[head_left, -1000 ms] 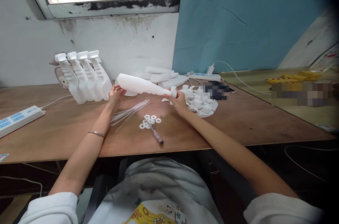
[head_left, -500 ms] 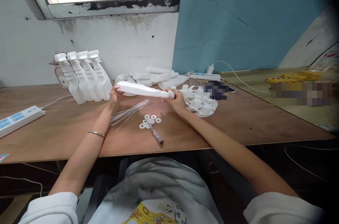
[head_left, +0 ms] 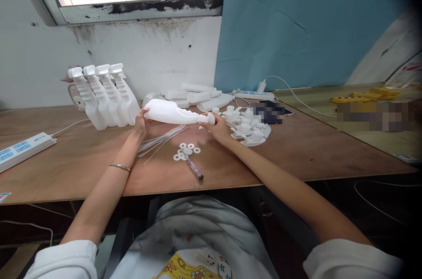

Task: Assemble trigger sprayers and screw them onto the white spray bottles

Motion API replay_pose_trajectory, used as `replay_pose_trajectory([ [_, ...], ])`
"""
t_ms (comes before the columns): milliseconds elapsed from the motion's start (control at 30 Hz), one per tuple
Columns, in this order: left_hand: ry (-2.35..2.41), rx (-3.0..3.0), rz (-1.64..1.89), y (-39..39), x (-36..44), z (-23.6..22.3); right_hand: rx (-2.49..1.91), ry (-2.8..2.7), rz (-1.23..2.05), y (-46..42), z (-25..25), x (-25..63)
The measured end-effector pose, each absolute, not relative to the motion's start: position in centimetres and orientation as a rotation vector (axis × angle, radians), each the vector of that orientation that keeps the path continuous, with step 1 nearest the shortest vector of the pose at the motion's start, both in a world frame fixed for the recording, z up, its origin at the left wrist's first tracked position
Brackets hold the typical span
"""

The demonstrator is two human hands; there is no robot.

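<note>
Seemingly unlabelled bottle (head_left: 171,113), both hands

Four upright spray bottles (head_left: 102,94), one held bottle (head_left: 171,114), two power strips (head_left: 20,149)

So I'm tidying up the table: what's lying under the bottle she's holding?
Beneath the white bottle, thin white tubes lie fanned on the table. Their far ends are hidden behind the left hand.

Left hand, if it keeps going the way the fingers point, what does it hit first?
Beyond the bottle that the left hand holds at its base, probably the row of upright spray bottles just up and left of it. Depth is unclear, so it might pass in front.
</note>
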State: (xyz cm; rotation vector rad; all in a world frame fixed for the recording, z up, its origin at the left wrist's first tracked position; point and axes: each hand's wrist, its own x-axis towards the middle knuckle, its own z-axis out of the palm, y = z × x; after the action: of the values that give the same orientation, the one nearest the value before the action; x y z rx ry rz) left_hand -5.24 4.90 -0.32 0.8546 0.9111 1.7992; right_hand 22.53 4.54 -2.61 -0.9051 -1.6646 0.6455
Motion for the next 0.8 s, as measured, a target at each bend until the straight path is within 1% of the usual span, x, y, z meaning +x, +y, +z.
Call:
replay_pose_trajectory([
  [167, 0.949, 1.018, 1.884, 5.2, -5.5, -0.7, -0.935, -1.541, 0.754, 4.7, -2.8, 22.4],
  [367, 1.023, 1.146, 1.817, 5.3, -5.4, -0.9, -0.966, -1.359, 0.907, 5.1, -2.7, 22.5],
  [567, 1.214, 1.310, 1.822, 5.7, -5.6, -1.3, -0.973, -1.384, 0.836, 5.3, -2.9, 22.7],
  [800, 1.316, 1.237, 1.908, 5.2, -5.4, -0.8, -0.942, -1.397, 0.820, 5.6, -3.0, 22.6],
])
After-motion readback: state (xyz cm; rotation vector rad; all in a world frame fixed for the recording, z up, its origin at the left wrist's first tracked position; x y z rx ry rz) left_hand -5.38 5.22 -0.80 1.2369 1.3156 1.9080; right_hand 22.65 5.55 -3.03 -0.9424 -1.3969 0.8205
